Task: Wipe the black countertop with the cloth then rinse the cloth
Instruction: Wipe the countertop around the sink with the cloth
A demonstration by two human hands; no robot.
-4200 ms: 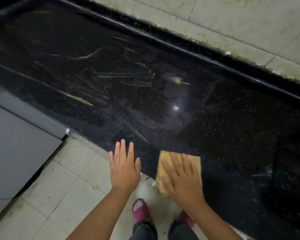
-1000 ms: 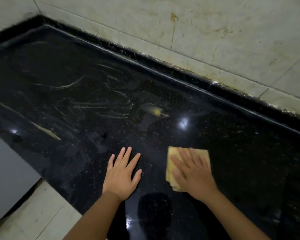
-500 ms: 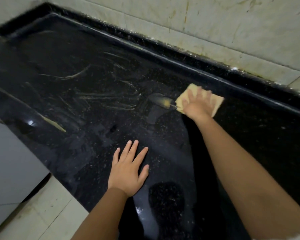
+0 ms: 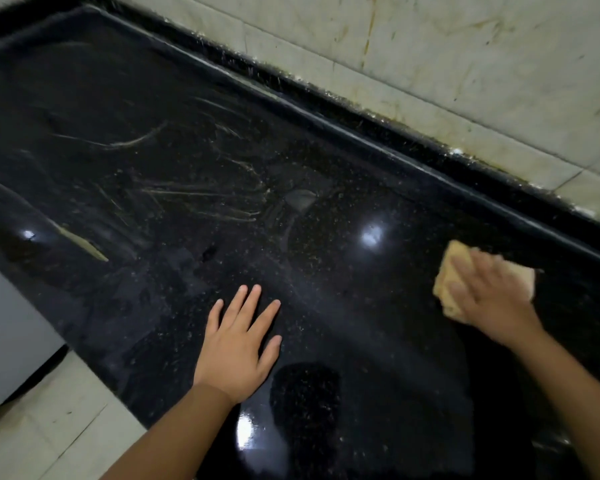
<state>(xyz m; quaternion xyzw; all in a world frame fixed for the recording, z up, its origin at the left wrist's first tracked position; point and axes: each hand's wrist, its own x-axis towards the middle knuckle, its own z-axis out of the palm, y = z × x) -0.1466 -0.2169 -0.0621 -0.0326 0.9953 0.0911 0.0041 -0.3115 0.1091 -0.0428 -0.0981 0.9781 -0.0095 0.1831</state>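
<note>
My right hand [image 4: 489,299], blurred, presses flat on the folded yellow cloth [image 4: 454,282] on the black countertop [image 4: 326,244] near its raised back edge, while my left hand [image 4: 238,341] rests open, fingers spread, holding nothing.

The right hand [image 4: 489,299] was smeared by motion blur, its fingers indistinct, and it hid the middle of the cloth [image 4: 452,271] so only the cloth's edges showed. How its grip lay could not be told. The surface [image 4: 187,168] was cut off by the frame's edges.
</note>
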